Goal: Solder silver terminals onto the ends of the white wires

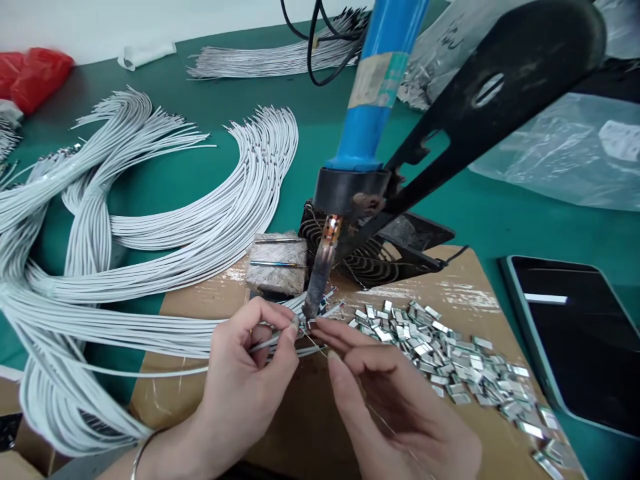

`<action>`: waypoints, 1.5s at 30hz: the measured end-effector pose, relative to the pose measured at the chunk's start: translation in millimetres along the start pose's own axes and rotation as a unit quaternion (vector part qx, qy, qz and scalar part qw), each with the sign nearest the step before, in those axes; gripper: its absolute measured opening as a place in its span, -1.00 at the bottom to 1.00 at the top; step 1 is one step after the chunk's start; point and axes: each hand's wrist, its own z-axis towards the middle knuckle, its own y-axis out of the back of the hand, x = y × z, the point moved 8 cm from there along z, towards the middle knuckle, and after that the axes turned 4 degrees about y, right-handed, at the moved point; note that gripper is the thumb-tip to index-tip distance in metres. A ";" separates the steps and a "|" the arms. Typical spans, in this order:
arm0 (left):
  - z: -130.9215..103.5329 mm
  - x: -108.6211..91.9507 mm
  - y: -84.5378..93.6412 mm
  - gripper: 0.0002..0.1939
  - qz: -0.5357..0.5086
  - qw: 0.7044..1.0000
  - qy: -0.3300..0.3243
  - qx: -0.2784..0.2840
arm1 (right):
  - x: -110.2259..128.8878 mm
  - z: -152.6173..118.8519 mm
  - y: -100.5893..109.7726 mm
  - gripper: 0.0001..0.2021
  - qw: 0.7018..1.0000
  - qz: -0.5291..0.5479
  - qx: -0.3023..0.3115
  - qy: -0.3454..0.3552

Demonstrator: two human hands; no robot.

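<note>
Your left hand (250, 367) has its grip closed on the end of a white cable (264, 345), thumb and forefinger pinched together just beside the tip of the soldering iron (316, 290); your right hand (405, 407) has its grip closed on a thin wire (320, 349), which runs from near that tip past your thumb and down across your palm; the fingertips of both hands are near each other.

The iron points down, its blue handle above, in front of a black bracket (480, 87); a black fan (370, 260) lies behind it, and a wrapped block (277, 263) sits to the fan's left.

Under your hands is a brown board (173, 397) on the green surface (325, 140); small metal connectors (450, 360) lie in a loose pile on the board, right of the iron; a phone (575, 333) lies beyond the board's right edge; bundles of white cables (200, 277) curve across the left side; clear plastic bags (555, 157) lie at the far right, a red bag (45, 77) at the far left.
</note>
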 end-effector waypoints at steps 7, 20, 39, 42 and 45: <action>9.2 -15.8 -3.5 -0.86 0.000 1.000 0.018 0.014 | -5.2 10.0 2.8 -0.81 0.995 -0.001 0.068 0.078; 11.2 -24.0 -4.4 -0.85 -0.006 1.000 0.003 0.010 | 0.7 11.3 1.1 -0.83 0.995 -0.001 0.052 0.085; 10.4 -26.1 -2.4 -0.84 -0.001 1.000 0.004 0.016 | 4.9 11.5 3.1 -0.82 0.992 -0.016 0.054 0.112; 10.0 -26.9 -1.3 -0.84 0.008 1.000 -0.002 0.014 | 3.5 11.9 1.9 -0.82 0.993 -0.009 0.047 0.108; 9.4 -25.0 -1.0 -0.85 0.014 1.000 -0.003 0.017 | 2.7 11.9 0.4 -0.82 0.994 -0.005 0.044 0.103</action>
